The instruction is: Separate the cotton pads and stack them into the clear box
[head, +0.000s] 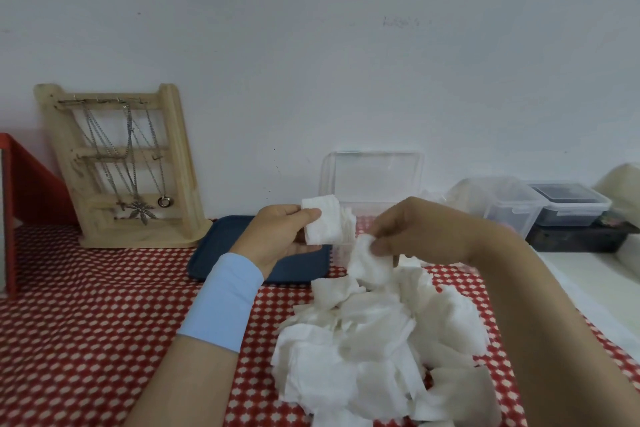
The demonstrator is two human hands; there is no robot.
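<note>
Head view: midway through the separating step, by the look of it. Left hand gripping a small squared-up stack of cotton pads between thumb and fingers, raised above the far middle of the table. Right hand pinching one loose pad by its upper edge, lifted just clear of the big tumbled pile at the near right of the table. Clear box right behind both hands at the far edge, lid tipped up towards the wall, base mostly hidden by the hands; contents impossible to judge. Likely next: laying the single pad flat on the held stack, edges matched, then lowering the stack into the box. Calls for a light touch, since soft pads cling and fold, and more than one layer may be caught in the pinch. Around: blue tray under the left hand, wooden jewellery stand with hanging chains at the far left, a clear tub and a dark-filled tub at the far right. Nothing between hands and box; only the tray and the pile crowding the space in front of it
</note>
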